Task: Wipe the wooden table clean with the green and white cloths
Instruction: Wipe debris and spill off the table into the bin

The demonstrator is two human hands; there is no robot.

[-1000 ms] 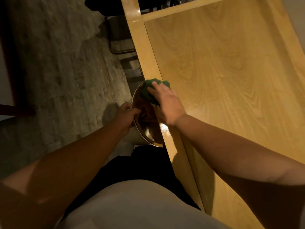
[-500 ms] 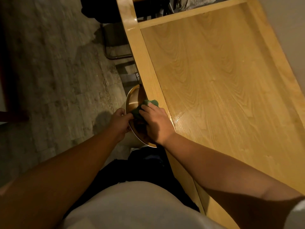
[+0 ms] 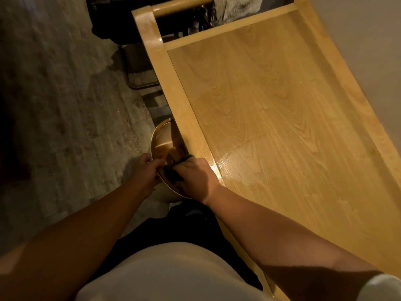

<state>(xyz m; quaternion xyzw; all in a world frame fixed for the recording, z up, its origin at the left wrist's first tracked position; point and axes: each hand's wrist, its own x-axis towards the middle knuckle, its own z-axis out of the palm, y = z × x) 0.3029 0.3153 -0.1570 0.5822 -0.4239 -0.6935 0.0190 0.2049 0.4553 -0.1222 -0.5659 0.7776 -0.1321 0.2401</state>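
Observation:
The wooden table (image 3: pixel 282 118) fills the right half of the view, with a wet shiny patch near its left edge. A metal bowl (image 3: pixel 161 142) is held just below that edge. My left hand (image 3: pixel 147 170) grips the bowl's near rim. My right hand (image 3: pixel 195 177) is closed on the green cloth (image 3: pixel 173 170), which sits bunched inside the bowl and is mostly hidden by my fingers. No white cloth is in view.
A grey stone floor (image 3: pixel 65 105) lies to the left. A dark chair frame (image 3: pixel 138 70) stands under the table's far left side. A grey rag-like bundle (image 3: pixel 236 7) lies past the table's far end.
My right hand has pulled the green cloth off the table edge and down into the bowl. My left hand keeps hold of the bowl's rim, and the view has tilted back.

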